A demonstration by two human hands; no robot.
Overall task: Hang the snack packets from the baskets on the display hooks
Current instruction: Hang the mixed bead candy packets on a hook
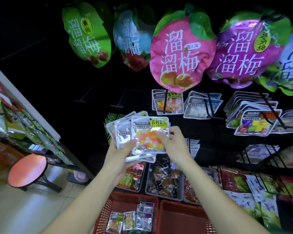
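Observation:
My left hand (120, 156) grips a fanned stack of silver snack packets (123, 132) from below. The front packet (149, 134) has a clear window of orange, yellow and pink pieces and a yellow label. My right hand (172, 142) pinches that front packet at its right edge, thumb on its face. Just up and right, matching packets (167, 103) hang on a black display hook (165, 105). Below, a red basket (118, 198) holds several more packets (132, 220); a second red basket (181, 217) stands to its right.
Large plum-snack bags (181, 53) hang overhead in a row. More packet rows hang at right on hooks (255, 119). Grey trays of wrapped snacks (164, 181) sit behind the baskets. A round red stool (27, 169) stands on the floor at left beside another shelf (24, 119).

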